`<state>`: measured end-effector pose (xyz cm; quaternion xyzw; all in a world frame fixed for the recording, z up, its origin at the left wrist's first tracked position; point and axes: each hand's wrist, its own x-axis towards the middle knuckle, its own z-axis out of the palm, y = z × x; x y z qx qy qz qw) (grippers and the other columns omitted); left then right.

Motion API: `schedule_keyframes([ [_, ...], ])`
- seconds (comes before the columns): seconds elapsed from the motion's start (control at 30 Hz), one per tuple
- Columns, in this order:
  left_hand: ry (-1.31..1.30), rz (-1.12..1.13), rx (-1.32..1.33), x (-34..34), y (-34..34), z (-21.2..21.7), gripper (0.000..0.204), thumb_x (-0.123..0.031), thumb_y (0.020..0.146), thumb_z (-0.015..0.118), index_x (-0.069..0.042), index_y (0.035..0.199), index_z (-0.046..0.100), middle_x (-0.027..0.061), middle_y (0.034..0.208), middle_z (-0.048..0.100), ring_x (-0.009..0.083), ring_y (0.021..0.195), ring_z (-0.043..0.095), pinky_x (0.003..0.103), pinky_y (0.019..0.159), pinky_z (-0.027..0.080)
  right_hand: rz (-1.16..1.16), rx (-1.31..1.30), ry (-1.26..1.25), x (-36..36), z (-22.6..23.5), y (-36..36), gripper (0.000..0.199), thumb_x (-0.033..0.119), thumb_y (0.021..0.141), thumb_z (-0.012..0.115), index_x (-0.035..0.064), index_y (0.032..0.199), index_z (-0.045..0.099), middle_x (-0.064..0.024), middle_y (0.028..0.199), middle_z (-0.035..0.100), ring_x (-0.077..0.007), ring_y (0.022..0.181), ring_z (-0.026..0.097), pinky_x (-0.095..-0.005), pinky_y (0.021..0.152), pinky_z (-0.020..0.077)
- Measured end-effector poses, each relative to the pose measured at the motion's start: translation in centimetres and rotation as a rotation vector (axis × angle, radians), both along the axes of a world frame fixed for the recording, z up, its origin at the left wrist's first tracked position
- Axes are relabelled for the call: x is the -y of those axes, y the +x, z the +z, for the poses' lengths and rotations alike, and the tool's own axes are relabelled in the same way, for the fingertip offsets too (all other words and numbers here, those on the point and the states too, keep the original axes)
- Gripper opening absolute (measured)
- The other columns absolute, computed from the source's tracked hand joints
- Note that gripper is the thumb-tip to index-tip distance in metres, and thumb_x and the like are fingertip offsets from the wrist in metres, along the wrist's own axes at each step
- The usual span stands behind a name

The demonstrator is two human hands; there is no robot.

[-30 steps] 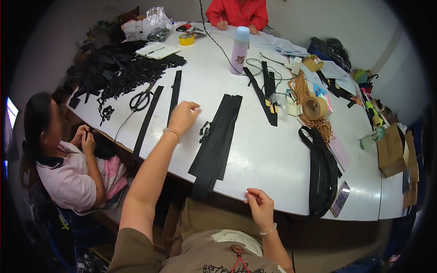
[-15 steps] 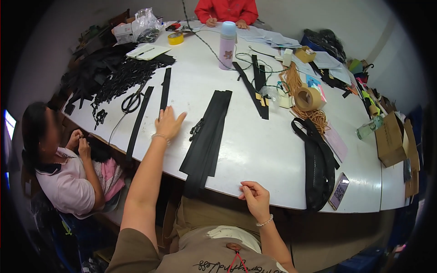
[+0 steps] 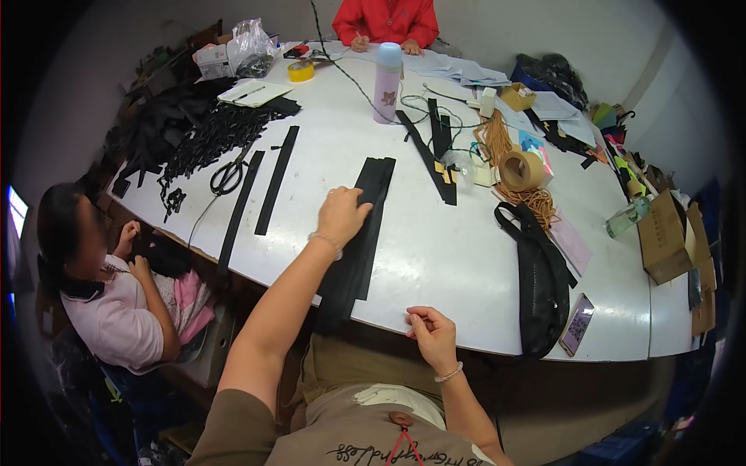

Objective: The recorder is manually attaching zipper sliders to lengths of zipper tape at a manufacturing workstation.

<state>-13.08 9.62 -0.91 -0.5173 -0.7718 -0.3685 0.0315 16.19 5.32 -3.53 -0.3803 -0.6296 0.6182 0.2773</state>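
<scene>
A long stack of black fabric strips lies on the white table and hangs over its front edge. My left hand rests on the middle of the stack, fingers curled over its left edge. My right hand sits at the table's front edge to the right of the stack, fingers pinched together. I cannot tell whether anything small is between them.
Two single black strips and scissors lie left of the stack, and a pile of black straps beyond. A black bag, a phone and a tape roll lie to the right. A person in pink sits left, and a person in red opposite.
My left hand has come from the bare table left of the stack onto the black strips and curled its fingers. My right hand has stayed at the front edge.
</scene>
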Motion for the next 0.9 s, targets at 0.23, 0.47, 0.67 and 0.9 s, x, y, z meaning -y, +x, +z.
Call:
schedule_keyframes([
  [0.23, -0.460, 0.163, 0.225, -3.4, 0.6, 0.0, 0.036, -0.020, 0.074, 0.074, 0.004, 0.098, 0.065, 0.0222, 0.095, 0.065, 0.0339, 0.090, 0.063, 0.038, 0.081, 0.051, -0.008, -0.052, 0.018, 0.2, -0.4, 0.4, 0.014, 0.005, 0.089, 0.057, -0.0020, 0.099, 0.064, -0.0073, 0.081, 0.066, -0.0094, 0.064, 0.062, -0.0207, 0.058, 0.0512],
  [0.47, -0.168, 0.237, 0.137, -2.2, 0.5, -1.4, 0.015, -0.015, 0.076, 0.069, 0.000, 0.078, 0.070, 0.0182, 0.077, 0.067, 0.0341, 0.075, 0.066, 0.039, 0.072, 0.053, 0.005, -0.043, 0.042, 0.2, 0.1, 0.4, 0.014, 0.004, 0.089, 0.056, -0.0026, 0.099, 0.064, -0.0077, 0.080, 0.066, -0.0097, 0.063, 0.062, -0.0209, 0.058, 0.0513],
  [0.67, -0.096, 0.242, 0.373, -0.2, 1.1, 0.9, 0.016, -0.017, 0.074, 0.073, -0.001, 0.073, 0.070, 0.0111, 0.069, 0.068, 0.0210, 0.062, 0.064, 0.031, 0.062, 0.050, 0.000, -0.054, 0.030, 0.2, 0.2, 0.6, 0.014, 0.005, 0.089, 0.056, -0.0024, 0.098, 0.064, -0.0079, 0.080, 0.066, -0.0099, 0.063, 0.062, -0.0211, 0.058, 0.0514],
  [0.9, 0.297, 0.091, 0.679, 0.9, 0.0, 0.5, 0.013, -0.012, 0.080, 0.070, 0.000, 0.085, 0.067, 0.0056, 0.065, 0.065, 0.0075, 0.056, 0.054, 0.022, 0.053, 0.042, 0.053, -0.045, -0.081, -0.4, 0.4, 0.1, 0.014, 0.006, 0.090, 0.055, -0.0016, 0.099, 0.064, -0.0089, 0.082, 0.066, -0.0100, 0.064, 0.062, -0.0210, 0.057, 0.0510],
])
